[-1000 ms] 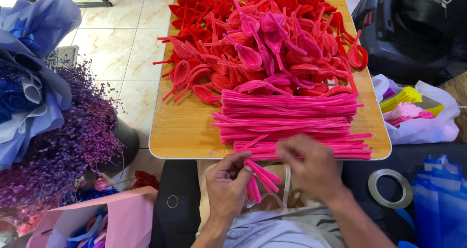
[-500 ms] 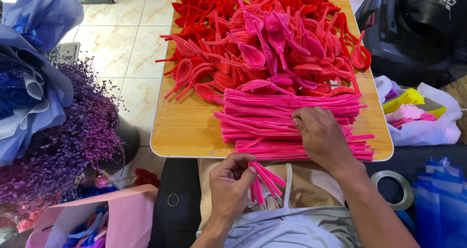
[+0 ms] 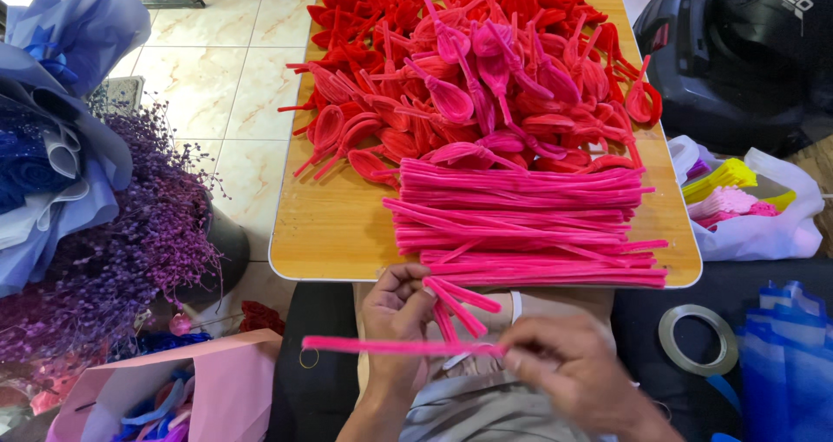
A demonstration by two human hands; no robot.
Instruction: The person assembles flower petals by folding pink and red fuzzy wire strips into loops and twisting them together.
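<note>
Tiled floor [image 3: 217, 86], pale and glossy, under a low wooden bench [image 3: 334, 229] with rounded corners; the person sits at its near edge, lap below the rim.

Right hand [image 3: 568, 368]: fingers pinched on one end of a single pink pipe cleaner [image 3: 390, 346], which lies level across the lap, its far end free to the left. Hand slightly blurred.

Left hand [image 3: 395, 307]: clenched around a small bundle of short pink pipe cleaners [image 3: 455, 303] that fan out to the right, just under the bench edge. The long single stem passes just below this hand; contact between them cannot be told.

On the bench, nearest: a stack of straight pink pipe cleaners [image 3: 529, 225], laid side by side, some overhanging the near edge. Behind it, a heap of bent pink and red loops [image 3: 468, 86], petal-shaped, covering most of the far half.

Judged step: one straight stem is out of the stack and in hand, not yet bent. Joining it to the held bundle would call for the free end to be brought to the left hand, with a firm pinch while bending.

Around: purple dried flowers [image 3: 130, 242] and blue wrapping paper [image 3: 61, 104] at left, pink paper bag [image 3: 200, 386] below them, tape roll [image 3: 697, 338] at right, white plastic bag [image 3: 764, 225] with yellow and pink pieces, dark helmet [image 3: 746, 52] beyond.
</note>
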